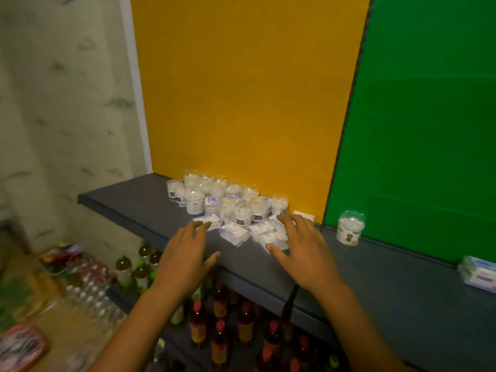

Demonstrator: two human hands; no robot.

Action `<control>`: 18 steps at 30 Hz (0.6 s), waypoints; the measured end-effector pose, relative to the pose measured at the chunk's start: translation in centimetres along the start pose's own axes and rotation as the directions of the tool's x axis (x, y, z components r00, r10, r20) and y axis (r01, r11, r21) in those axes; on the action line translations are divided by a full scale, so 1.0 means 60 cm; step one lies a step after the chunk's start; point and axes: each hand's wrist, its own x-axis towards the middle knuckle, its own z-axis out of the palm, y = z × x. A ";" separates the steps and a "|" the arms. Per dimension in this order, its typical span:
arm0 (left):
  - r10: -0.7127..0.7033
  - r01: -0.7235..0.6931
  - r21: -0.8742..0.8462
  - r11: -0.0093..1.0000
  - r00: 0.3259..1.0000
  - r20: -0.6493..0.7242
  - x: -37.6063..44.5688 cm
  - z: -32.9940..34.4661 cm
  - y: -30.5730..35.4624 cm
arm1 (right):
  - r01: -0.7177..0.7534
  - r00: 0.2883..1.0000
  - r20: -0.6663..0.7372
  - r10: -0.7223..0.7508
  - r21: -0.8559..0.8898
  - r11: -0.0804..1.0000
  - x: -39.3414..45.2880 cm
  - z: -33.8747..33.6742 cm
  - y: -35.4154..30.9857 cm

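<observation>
At the shelf, left hand and right hand spread over packs.

A lone clear jar stands before the green panel. Red-capped bottles stand below; a wipes pack lies far right.

A shop: stocked shelf above rows of bottled drinks.

Dim, warm indoor light with soft shadows. Motion blur smears the floor goods left of the fingers. Wide-angle bending curves the edges.
</observation>
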 end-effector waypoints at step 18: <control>-0.210 0.214 0.079 0.974 0.976 -0.057 0.091 -0.011 -0.292 | 0.181 0.983 -0.018 -0.181 0.172 0.968 0.260 0.186 -0.196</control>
